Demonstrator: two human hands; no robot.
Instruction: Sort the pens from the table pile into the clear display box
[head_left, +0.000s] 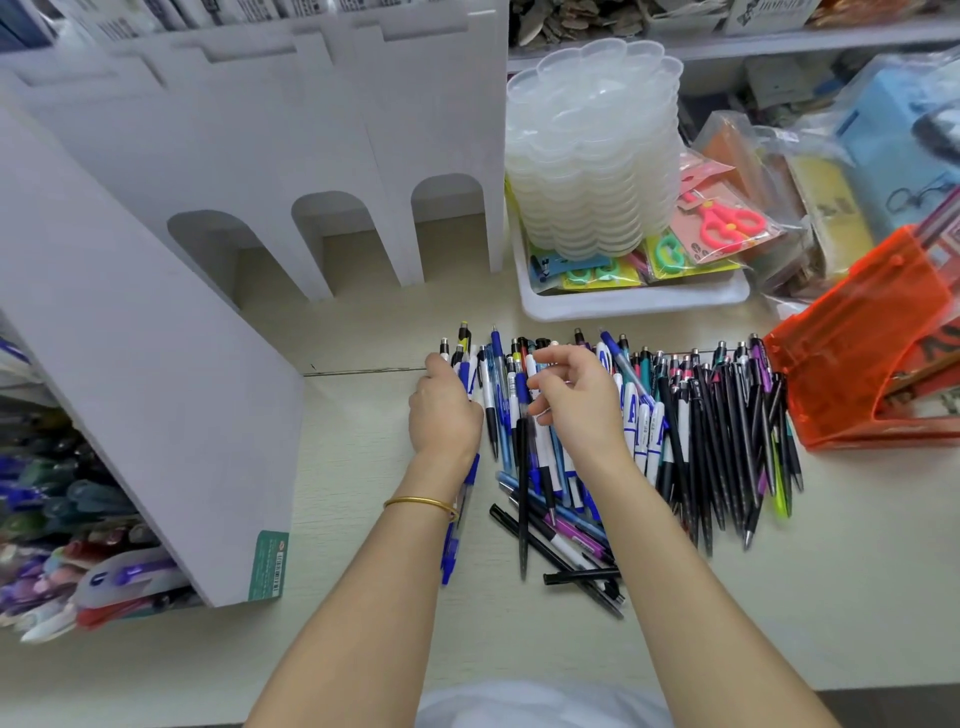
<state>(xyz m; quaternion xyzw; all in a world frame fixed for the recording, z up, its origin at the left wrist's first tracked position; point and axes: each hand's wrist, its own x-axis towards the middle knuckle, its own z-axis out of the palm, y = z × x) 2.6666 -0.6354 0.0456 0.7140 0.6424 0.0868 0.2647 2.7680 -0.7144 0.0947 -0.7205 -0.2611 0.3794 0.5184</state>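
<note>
A pile of pens (691, 426) lies spread across the middle of the table, blue and white ones on the left, dark ones on the right. At the pile's left edge, my left hand (444, 410) grips a bundle of blue and white pens (457, 519), whose ends stick out above the fingers and below the wrist. Over the middle of the pile, my right hand (576, 400) has its fingers curled and pinches the top of a dark pen (522, 493) between thumb and forefinger. A translucent orange box (862, 353) with pens in it stands at the right.
A tall white display rack (171, 332) with arched openings fills the left and back, with packed pens (67, 519) beside it. A white tray (634, 299) behind the pile holds stacked clear palettes (592, 156) and packaged scissors. Bagged goods crowd the right.
</note>
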